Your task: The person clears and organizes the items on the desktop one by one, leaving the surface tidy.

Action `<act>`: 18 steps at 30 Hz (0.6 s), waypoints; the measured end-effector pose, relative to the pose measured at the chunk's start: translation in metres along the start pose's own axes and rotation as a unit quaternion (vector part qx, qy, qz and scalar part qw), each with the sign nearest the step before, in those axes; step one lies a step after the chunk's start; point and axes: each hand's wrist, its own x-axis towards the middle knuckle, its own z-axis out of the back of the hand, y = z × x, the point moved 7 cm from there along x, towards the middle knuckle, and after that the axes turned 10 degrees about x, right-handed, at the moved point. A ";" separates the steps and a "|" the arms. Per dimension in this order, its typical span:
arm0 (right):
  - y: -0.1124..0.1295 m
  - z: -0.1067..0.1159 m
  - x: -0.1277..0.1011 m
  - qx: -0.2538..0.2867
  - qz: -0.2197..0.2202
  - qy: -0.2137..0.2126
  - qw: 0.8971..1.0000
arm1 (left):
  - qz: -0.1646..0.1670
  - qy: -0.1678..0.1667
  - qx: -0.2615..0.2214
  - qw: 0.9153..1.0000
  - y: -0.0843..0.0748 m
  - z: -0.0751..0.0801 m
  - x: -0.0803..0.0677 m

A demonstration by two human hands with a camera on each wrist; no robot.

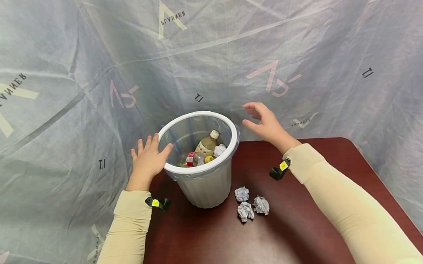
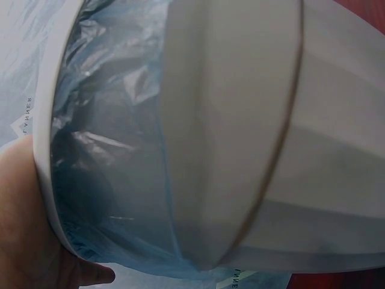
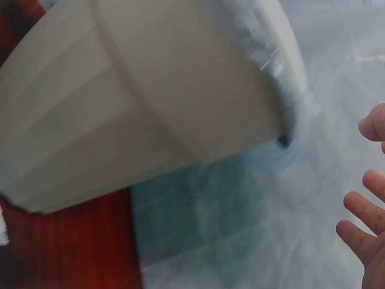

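A dark-red table (image 1: pixel 203 241) is supporting a lined wastebasket (image 1: pixel 205 189). The left hand (image 1: pixel 147 160) is touching its rim (image 1: pixel 192 170), fingers straight and spread; the right hand (image 1: pixel 265 124) is hovering apart, fingers loosely bent. Inside, plastic bottles (image 1: pixel 206 147) (one red-labelled) are lying; three crumpled paper balls (image 1: pixel 246 211) are sitting just outside.

Bin (image 1: pixel 208 190) stands btwn L hand (image 1: pixel 147 160) and R hand (image 1: pixel 267 124). Way in = from above, thru open rim (image 1: pixel 195 170); bottles (image 1: pixel 207 146) partly fill it. Gap btwn R hand & rim. Curtain (image 1: pixel 221 46) blocks behind. 3 paper balls (image 1: pixel 245 212) obstruct low approach, R front; surface (image 1: pixel 211 245) nearer passable.
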 end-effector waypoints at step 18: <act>-0.091 -0.029 -0.102 0.054 -0.110 0.064 0.990 | 0.002 0.001 -0.001 1.000 -0.001 0.000 0.001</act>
